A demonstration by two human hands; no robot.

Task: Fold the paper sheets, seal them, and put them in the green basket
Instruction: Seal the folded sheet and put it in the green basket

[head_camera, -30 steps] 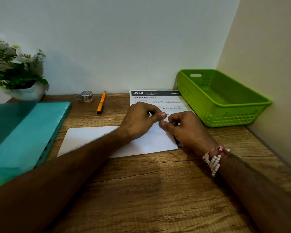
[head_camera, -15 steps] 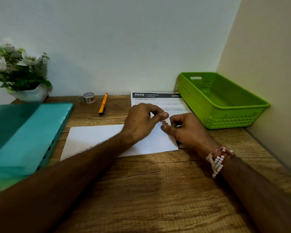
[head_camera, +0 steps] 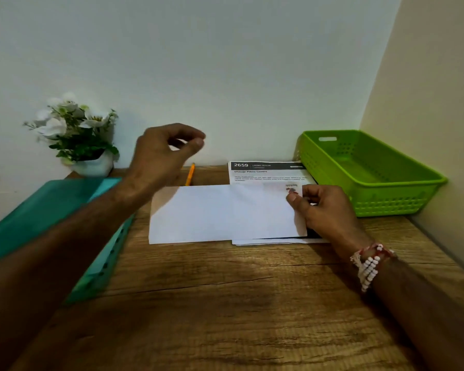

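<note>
- One folded sheet [head_camera: 220, 212] lies flat on the wooden table [head_camera: 225, 303], left of the green basket [head_camera: 370, 170] and partly over the stack of printed sheets [head_camera: 268, 172].
- A strip of patterned tape [head_camera: 292, 188] is seen at the far right corner of the folded sheet, so its sealing is judged to be in hand or just finished.
- The right end of the folded sheet is pinched by the right hand [head_camera: 324, 207], with the thumb on top beside the tape and the fingers curled round the edge.
- The left hand [head_camera: 169, 153] is held raised above the table's far side, with its fingers curled narrow and the thumb tip close to the forefinger. Nothing is seen between them.
- No paper is seen in the part of the basket that shows, so no sheet is judged to be delivered yet.
- The taped sheet is left to be put in the basket, and the printed sheets beneath it are left to be folded, sealed and put in too.
</note>
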